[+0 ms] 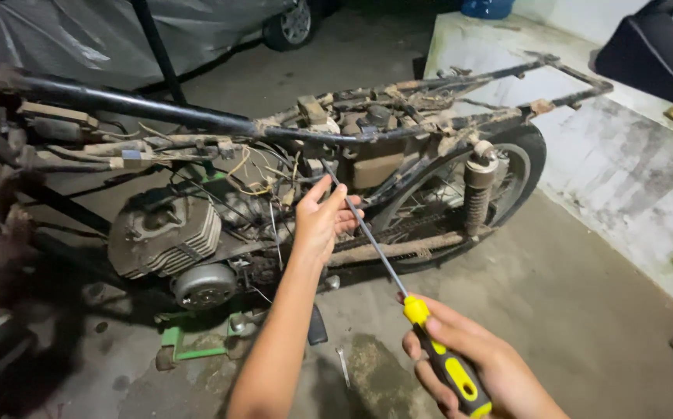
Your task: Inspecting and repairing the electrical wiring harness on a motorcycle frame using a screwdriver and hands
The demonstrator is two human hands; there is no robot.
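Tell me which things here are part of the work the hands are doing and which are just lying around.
In use:
- screwdriver, yellow and black handle, held by right hand
- its shaft, steadied by left hand
- stripped motorcycle frame with loose wiring
- engine

Lying about:
- covered vehicle
- green stand
- small metal tool on the floor
- blue container

At lower right we see a screwdriver (429,341) with a yellow and black handle and a silver shaft. Across the middle, the motorcycle frame (197,116) is black, streaked brown with rust and dirt. The engine (166,237) is dull grey. Beneath it, a green stand (189,341) on mottled grey concrete floor (569,310).
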